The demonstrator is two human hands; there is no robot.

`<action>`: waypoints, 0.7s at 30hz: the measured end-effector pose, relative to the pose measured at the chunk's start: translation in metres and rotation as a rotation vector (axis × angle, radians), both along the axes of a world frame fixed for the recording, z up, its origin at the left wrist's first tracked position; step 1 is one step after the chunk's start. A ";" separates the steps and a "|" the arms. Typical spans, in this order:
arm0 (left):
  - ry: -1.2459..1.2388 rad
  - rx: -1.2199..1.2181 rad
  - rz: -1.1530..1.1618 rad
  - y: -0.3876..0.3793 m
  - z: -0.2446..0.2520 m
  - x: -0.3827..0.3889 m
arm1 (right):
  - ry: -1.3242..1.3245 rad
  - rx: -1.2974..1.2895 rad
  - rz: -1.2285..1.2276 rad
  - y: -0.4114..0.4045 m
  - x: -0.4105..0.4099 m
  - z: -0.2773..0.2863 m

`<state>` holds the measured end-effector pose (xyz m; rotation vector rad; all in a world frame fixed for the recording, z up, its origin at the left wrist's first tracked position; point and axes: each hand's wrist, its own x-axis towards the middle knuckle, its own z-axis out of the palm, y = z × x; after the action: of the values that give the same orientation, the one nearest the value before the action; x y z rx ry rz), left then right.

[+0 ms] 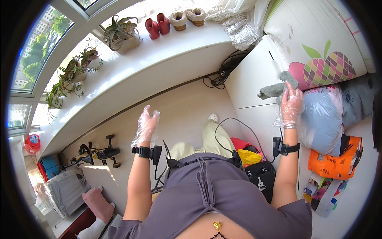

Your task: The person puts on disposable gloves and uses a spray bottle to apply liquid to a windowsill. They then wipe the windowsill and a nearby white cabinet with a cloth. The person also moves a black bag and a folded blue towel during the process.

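Observation:
My right hand [291, 109], in a clear plastic glove, grips a grey cloth [273, 90] at the right. The cloth hangs over the white cabinet [253, 79], near a large white fabric bag [325, 35] printed with a checkered fruit. Whether the cloth touches the cabinet I cannot tell. My left hand [147, 124], also gloved in clear plastic, is raised over the floor with nothing in it, thumb and fingers apart. Each wrist wears a black strap with a small device.
Potted plants [122, 38], red boots [157, 27] and fleece-lined shoes [187, 18] line the windowsill [149, 64]. A child's bicycle [98, 153] stands at lower left. Stuffed plastic bags [320, 116] and an orange bag [331, 161] sit at right. Black cables [226, 70] lie in the corner.

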<state>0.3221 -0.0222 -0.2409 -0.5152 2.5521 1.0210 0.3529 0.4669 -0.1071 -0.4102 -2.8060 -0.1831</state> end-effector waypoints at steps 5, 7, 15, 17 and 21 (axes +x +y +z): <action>0.213 -0.266 -0.238 0.037 0.007 -0.096 | -0.173 0.392 0.277 0.092 -0.066 -0.052; 0.271 -0.421 -0.402 0.038 -0.014 -0.155 | -0.265 0.228 0.243 0.115 -0.084 -0.059; 0.168 -0.729 -0.654 0.021 -0.071 -0.262 | -0.330 0.157 0.013 0.150 -0.056 -0.064; 0.340 -0.802 -0.738 0.016 -0.074 -0.277 | -0.338 0.180 0.020 0.153 -0.054 -0.059; 0.407 -0.807 -0.866 0.016 -0.069 -0.280 | -0.333 0.246 -0.002 0.166 -0.040 -0.054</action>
<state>0.0424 -0.0058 -0.3096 0.6755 2.9650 -0.2531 0.3132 0.6330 -0.1611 -0.3500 -3.0504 -0.6448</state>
